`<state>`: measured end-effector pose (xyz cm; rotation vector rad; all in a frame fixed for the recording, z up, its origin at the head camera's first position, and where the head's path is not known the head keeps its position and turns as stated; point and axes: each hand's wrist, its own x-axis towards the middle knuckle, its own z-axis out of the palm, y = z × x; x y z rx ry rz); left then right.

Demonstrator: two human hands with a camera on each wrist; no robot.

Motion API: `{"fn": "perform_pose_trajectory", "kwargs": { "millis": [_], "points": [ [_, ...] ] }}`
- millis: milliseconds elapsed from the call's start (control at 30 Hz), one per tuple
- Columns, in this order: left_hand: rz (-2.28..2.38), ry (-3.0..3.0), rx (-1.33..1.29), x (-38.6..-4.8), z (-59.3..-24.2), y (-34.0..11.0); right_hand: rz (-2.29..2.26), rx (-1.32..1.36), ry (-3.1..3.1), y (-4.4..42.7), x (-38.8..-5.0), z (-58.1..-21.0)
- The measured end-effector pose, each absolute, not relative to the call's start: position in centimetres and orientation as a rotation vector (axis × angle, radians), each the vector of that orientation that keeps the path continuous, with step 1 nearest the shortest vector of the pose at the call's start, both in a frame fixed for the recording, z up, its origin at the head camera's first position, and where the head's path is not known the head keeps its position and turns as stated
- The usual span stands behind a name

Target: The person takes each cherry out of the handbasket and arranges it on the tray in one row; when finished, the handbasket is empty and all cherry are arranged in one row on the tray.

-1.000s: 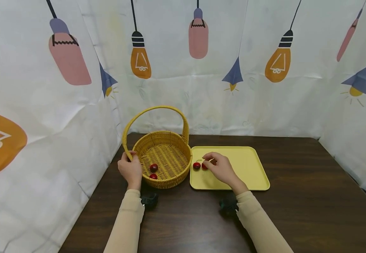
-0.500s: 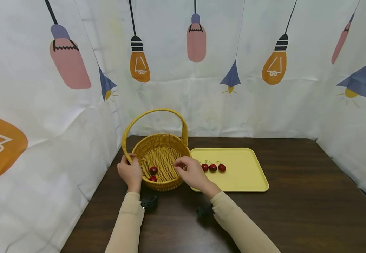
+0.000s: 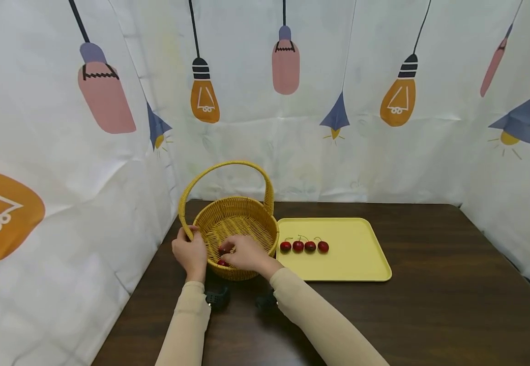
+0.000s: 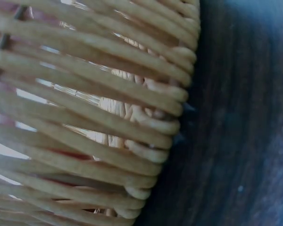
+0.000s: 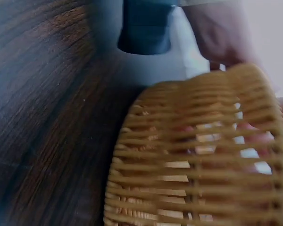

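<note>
The yellow wicker basket (image 3: 246, 272) with a tall arched handle stands on the table. My left hand (image 3: 190, 254) grips it at the left foot of the handle. My right hand (image 3: 246, 252) reaches in over the front rim, with thumb and forefinger apart at a dark red cherry (image 3: 223, 251) that they partly cover. Whether they touch it I cannot tell. Closer to the rim lies another cherry (image 3: 222, 263). Both wrist views show mostly woven basket wall (image 4: 85, 117), (image 5: 203, 155); a red patch shows through the slats in the left one.
Right of the basket a yellow rectangular tray (image 3: 352, 254) lies flat, almost against it. Several stemmed cherries (image 3: 298, 246) sit in a row on its left part. The dark wooden table (image 3: 439, 274) meets a white printed curtain (image 3: 311, 168) at the back and sides.
My right hand has moved left from the cherries on the tray, across the basket's edge, down to the cherries in the basket. My left hand keeps its grip.
</note>
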<state>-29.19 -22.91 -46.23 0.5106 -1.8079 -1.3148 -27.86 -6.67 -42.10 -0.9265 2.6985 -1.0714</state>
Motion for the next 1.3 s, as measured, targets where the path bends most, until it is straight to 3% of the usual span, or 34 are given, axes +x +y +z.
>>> {"fn": "perform_pose_trajectory", "kwargs": {
  "millis": [433, 1300],
  "points": [
    [-1.325, -1.801, 0.490, -29.1, -46.0, -22.6, -0.635, -0.954, 2.736, -9.4, -28.9, -42.4],
    [-1.338, -1.807, 0.508, -29.0, -46.3, -22.8, -0.924, -1.021, 2.485, -7.7, -28.7, -41.7]
  ]
}}
